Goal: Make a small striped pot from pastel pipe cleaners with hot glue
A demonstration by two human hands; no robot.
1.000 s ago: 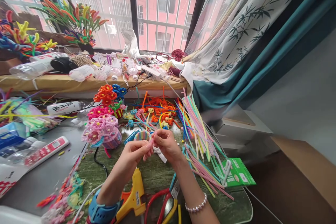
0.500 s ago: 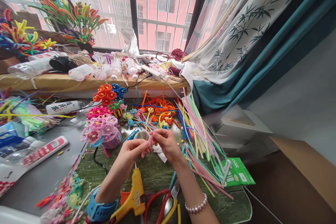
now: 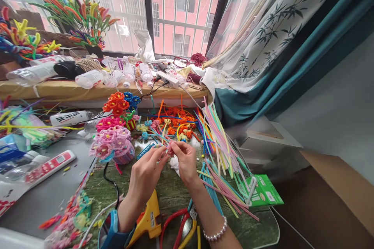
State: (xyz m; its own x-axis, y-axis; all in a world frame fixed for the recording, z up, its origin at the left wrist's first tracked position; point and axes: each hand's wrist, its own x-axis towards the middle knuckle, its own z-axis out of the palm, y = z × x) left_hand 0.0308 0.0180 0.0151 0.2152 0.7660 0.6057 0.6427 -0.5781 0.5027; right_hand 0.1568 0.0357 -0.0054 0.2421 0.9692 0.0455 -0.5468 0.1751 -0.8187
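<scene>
Over the green tabletop, my left hand and my right hand meet at the fingertips. Both pinch a small pink fuzzy piece, mostly hidden by the fingers. A yellow glue gun lies below my left wrist, partly covered by it. Scissors with red and yellow handles rest between my forearms. Left of my hands stands a pot of pink and lilac fuzzy flowers. A scrap of white paper lies just under my fingers.
Bundles of pastel fuzzy stems and a green packet lie at the right. Behind are orange fuzzy pieces. Plastic bottles line the sill. A black cable and coloured scraps are at the left.
My left hand has turned so its back shows, and its fingers have closed in around the pink piece. The striped round piece seen near my left fingertips is now out of sight.
</scene>
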